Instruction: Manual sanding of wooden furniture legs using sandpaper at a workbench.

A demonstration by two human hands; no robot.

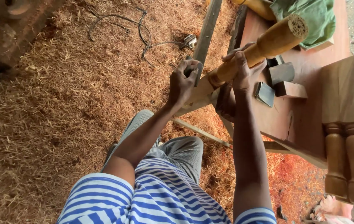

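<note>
Nearest you, your blue-and-white striped shirt (160,195) and grey trousers (183,151) fill the lower frame. Beyond them, your left hand (182,83) has its fingers curled shut around a small dark sanding block (197,70), pressed against the squared lower end of the turned wooden leg (260,49). Your right hand (243,72) is clamped around the leg's round shaft, just above a turned ring, fingers wrapped over the top. The leg slants up and away past your right fingers, its cut end in the air. Right of those fingers, small wooden blocks (282,79) lie on a reddish workbench (309,62); finished turned legs (347,161) stand nearer at the right edge. Past your left fingers, a cable (143,37) lies on sawdust-covered ground (60,103). A green cloth (314,16) lies farthest.
</note>
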